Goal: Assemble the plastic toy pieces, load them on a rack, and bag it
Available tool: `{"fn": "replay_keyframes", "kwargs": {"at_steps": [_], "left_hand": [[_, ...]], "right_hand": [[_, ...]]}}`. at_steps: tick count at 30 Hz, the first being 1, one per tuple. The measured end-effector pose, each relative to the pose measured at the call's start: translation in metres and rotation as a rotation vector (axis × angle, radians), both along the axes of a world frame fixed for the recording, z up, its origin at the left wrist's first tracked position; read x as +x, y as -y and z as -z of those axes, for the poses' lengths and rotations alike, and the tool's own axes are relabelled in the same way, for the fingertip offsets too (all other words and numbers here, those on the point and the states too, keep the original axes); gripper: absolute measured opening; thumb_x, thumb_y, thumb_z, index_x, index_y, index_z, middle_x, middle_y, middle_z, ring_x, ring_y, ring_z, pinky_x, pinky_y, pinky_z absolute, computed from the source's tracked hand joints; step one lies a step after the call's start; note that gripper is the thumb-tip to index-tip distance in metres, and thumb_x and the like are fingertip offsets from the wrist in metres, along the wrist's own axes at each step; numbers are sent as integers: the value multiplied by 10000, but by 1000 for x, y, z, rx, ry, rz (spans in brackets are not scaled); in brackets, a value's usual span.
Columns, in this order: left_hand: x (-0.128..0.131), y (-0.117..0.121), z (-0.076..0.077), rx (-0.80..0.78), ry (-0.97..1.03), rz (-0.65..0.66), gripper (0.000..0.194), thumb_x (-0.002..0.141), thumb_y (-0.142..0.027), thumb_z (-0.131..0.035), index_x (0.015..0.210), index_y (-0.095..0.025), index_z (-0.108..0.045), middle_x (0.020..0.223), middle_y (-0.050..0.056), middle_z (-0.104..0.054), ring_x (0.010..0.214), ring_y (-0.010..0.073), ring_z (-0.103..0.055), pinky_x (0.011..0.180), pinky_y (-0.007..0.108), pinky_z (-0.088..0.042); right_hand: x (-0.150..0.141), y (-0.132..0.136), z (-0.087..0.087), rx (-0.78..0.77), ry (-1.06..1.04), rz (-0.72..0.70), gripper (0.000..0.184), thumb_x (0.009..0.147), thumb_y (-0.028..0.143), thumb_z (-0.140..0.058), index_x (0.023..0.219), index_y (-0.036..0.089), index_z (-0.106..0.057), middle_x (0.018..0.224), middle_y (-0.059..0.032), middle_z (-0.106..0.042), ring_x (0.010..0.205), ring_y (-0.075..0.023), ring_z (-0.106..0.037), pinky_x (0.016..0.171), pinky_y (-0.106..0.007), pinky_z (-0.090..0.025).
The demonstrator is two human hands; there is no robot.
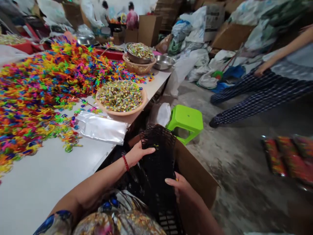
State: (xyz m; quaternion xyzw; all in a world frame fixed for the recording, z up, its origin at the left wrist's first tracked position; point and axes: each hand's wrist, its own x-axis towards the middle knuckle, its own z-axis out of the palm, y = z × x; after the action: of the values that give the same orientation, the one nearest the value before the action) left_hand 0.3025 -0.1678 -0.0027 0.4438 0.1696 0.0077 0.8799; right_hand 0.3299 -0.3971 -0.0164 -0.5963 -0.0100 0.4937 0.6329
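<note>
A black plastic mesh basket (pixel 156 163) is tipped on its side over an open cardboard box (pixel 195 173) beside the table. My left hand (pixel 139 153), with a red bead bracelet at the wrist, grips the basket's far rim. My right hand (pixel 178 184) holds the basket's near edge, thumb on the mesh, between the basket and the box wall. What lies inside the box is hidden.
A white table (pixel 49 182) carries a big heap of coloured plastic rings (pixel 44 91), a stack of clear bags (pixel 102 129) and a tan bowl of sweets (pixel 121 98). A green stool (pixel 186 120) stands on the floor. A person in checked trousers (pixel 256 94) stands at right.
</note>
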Motion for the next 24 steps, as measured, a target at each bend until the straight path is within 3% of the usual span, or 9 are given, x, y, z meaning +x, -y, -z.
{"fn": "replay_keyframes", "kwargs": {"at_steps": [2, 6, 10, 12, 14, 18, 21, 24], "left_hand": [[-1, -4, -13, 31, -46, 96, 450, 583, -299, -876, 967, -134, -707, 975, 85, -726, 862, 215, -659, 905, 401, -494], [-2, -8, -36, 198, 70, -47, 417, 611, -279, -834, 994, -168, -711, 1030, 58, -725, 964, 219, -637, 951, 367, -470], [-6, -22, -39, 38, -32, 86, 360, 505, -216, -831, 837, -147, -707, 803, 40, -717, 764, 195, -646, 818, 351, -498], [-11, -30, -33, -43, -52, 89, 344, 465, -168, -811, 786, -142, -688, 721, 26, -693, 664, 172, -627, 729, 331, -500], [-19, -37, -27, -89, -33, 3, 335, 457, -140, -796, 771, -144, -678, 694, 17, -686, 616, 158, -616, 678, 314, -497], [-37, -55, -23, -190, 74, -219, 361, 498, -130, -787, 846, -154, -694, 764, 23, -722, 638, 158, -640, 687, 307, -509], [-56, -82, -25, -260, 225, -349, 377, 522, -117, -765, 893, -152, -706, 835, 37, -744, 708, 180, -669, 741, 317, -519], [-87, -120, -21, -366, 312, -385, 326, 585, -179, -743, 905, -133, -708, 863, 62, -750, 776, 218, -691, 824, 364, -519]], "right_hand": [[-4, -4, -10, 13, 39, 17, 500, 642, 418, -824, 1051, 172, -675, 1013, -103, -740, 936, -299, -697, 848, -430, -548], [-8, -14, -36, -18, 186, 22, 562, 642, 415, -846, 1119, 208, -634, 1053, -92, -729, 965, -295, -683, 858, -427, -549], [-11, -37, -45, -73, 269, -37, 594, 578, 479, -875, 1057, 204, -653, 991, -89, -736, 933, -302, -684, 826, -416, -563], [-16, -49, -40, -15, 248, -73, 602, 575, 508, -867, 1055, 215, -654, 1011, -88, -732, 949, -302, -682, 840, -422, -559], [-23, -57, -31, 32, 215, -115, 626, 547, 496, -883, 1061, 226, -648, 1042, -86, -728, 973, -298, -679, 881, -430, -544], [-32, -63, -12, -63, 193, -235, 648, 533, 441, -899, 1085, 223, -639, 1069, -86, -728, 1005, -285, -677, 937, -418, -514], [-33, -63, -1, -157, 243, -254, 601, 543, 447, -884, 1042, 209, -648, 1037, -84, -734, 999, -280, -678, 930, -397, -512], [-29, -64, 9, -207, 298, -241, 619, 499, 462, -880, 1012, 202, -650, 1018, -88, -739, 1006, -303, -680, 909, -403, -525]]}}
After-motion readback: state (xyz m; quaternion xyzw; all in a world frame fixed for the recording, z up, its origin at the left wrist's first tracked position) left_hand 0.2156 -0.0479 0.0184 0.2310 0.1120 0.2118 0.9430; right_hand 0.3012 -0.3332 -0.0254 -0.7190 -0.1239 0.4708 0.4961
